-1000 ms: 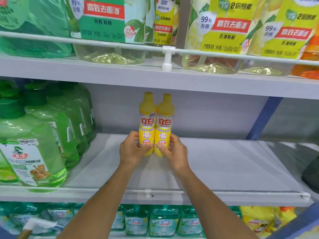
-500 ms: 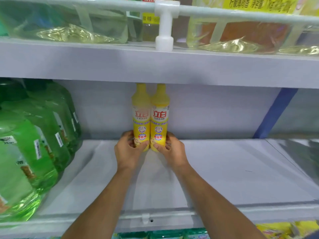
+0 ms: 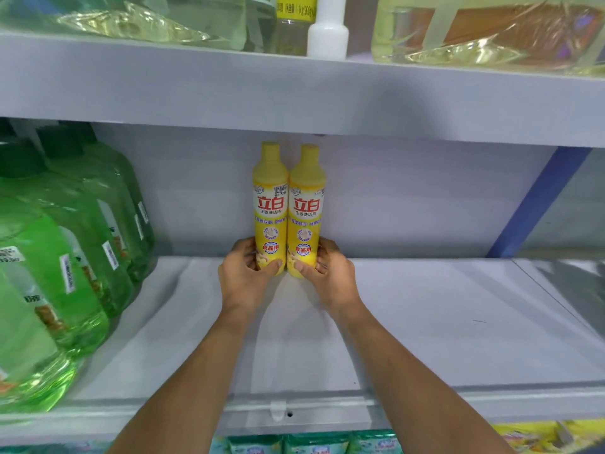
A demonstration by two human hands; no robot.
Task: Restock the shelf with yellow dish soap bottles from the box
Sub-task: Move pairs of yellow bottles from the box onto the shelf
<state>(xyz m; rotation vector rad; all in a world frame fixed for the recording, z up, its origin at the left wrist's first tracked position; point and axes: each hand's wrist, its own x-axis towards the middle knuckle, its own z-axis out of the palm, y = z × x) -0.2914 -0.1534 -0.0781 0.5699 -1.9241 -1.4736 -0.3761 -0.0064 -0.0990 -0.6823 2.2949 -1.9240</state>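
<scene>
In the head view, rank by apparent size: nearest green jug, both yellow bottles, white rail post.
Largest: nearest green jug, inflated by closeness.
Then left yellow bottle and right yellow bottle, alike.
Smallest: white rail post.

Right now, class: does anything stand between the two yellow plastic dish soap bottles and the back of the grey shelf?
Nothing visible. The left hand holds the left yellow bottle, the right hand the right yellow bottle, both upright near the back wall of the grey shelf. Green jugs stand left.

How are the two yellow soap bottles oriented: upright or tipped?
Upright. The left bottle and right bottle stand caps up, sides touching; the left hand and right hand hold their bases.
</scene>
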